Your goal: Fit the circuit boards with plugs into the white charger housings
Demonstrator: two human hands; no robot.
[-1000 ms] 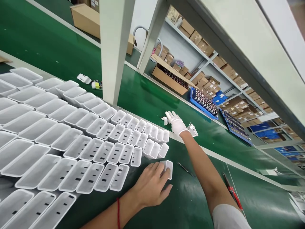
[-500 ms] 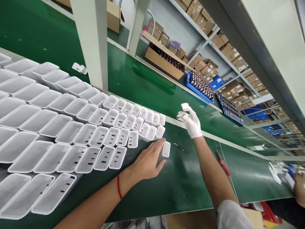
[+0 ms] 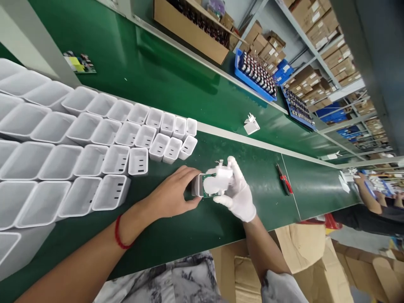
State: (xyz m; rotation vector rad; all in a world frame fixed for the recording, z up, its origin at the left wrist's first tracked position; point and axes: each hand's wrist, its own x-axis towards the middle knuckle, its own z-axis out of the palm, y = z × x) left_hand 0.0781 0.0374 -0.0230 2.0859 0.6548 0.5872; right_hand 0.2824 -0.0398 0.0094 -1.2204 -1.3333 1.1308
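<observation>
My bare left hand (image 3: 173, 191), with a red string at the wrist, grips a white plastic housing (image 3: 198, 185) between thumb and fingers. In my white-gloved right hand (image 3: 238, 191) is a green circuit board with white parts (image 3: 217, 181), its left edge at the housing's open end. Whether the board is partly inside is hard to tell. Rows of open white housings (image 3: 116, 192) with small dark slots stand to the left of my hands.
Red-handled pliers (image 3: 285, 181) lie at the right. A white plug piece (image 3: 251, 124) sits on the green belt (image 3: 205, 101). Beyond are blue trays (image 3: 257, 78) of parts and a cardboard box (image 3: 189, 31). A co-worker's arm (image 3: 368, 195) shows far right.
My right hand has come down from over the belt to the housing, bringing the circuit board. My left hand now grips the housing. The view has shifted; a white piece now lies on the belt.
</observation>
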